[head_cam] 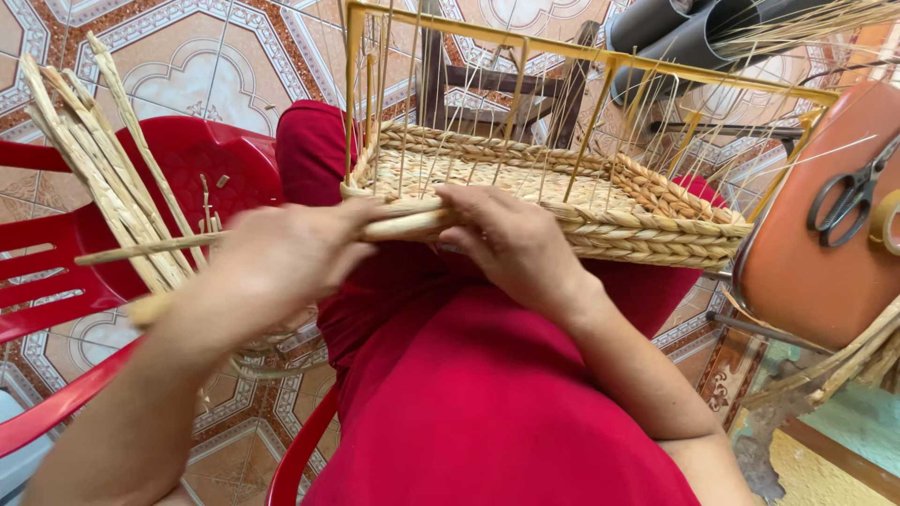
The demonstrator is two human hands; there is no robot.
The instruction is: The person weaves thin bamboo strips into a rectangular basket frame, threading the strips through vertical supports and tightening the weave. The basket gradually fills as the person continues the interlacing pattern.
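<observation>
A half-woven straw basket [647, 220] on a yellow wire frame [600, 56] rests on my red-clothed lap [487, 394]. My left hand [281, 258], blurred, grips a thick straw strand [141, 251] that runs from the left into the basket's near rim. My right hand [511, 239] presses on that near rim, fingers pinching the same strand where it enters the weave. Thin upright stakes rise from the basket's base.
A bundle of loose straw strands [103, 159] lies on a red plastic chair [202, 164] at the left. At the right an orange seat [811, 253] carries scissors [848, 201] and a tape roll [886, 220]. Dark tubes [675, 33] lie behind on the patterned tile floor.
</observation>
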